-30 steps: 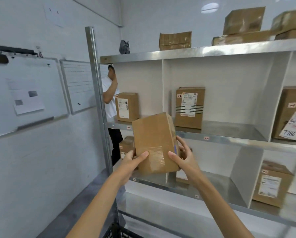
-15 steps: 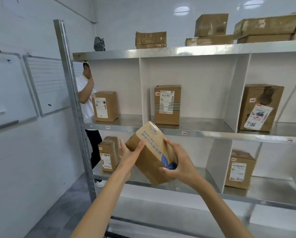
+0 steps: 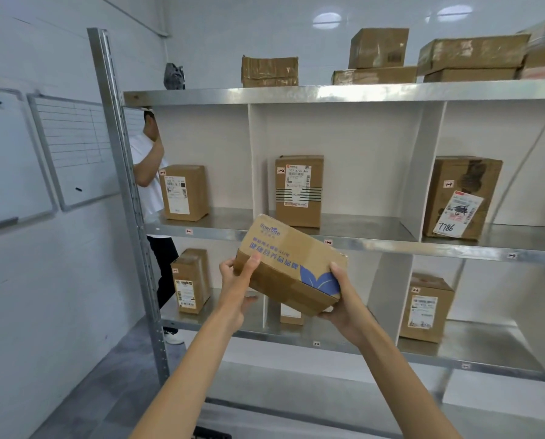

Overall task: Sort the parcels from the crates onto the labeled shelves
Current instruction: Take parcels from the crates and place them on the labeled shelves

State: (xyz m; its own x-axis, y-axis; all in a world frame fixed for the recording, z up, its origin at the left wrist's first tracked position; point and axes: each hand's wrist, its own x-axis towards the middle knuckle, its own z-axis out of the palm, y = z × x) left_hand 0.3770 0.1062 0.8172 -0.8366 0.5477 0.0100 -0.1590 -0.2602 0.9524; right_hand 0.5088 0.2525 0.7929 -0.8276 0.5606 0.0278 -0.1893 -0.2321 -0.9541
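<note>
Arms outstretched, left hand (image 3: 234,285) and right hand (image 3: 344,301) around parcel (image 3: 288,264)

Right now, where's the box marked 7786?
Head view, right side: the 7786 box stands on the second shelf down, one compartment right of the striped-label box.

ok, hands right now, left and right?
Left hand grips the left end of the Enervite cardboard parcel, thumb on its front face.
Right hand grips the same parcel's right end, from below.

Bright, even lighting is provided. Lamp reflections are seen on the glossy wall (image 3: 296,33). Glare is shown along the top shelf (image 3: 344,92). Lines are bowed near frame edges.
</note>
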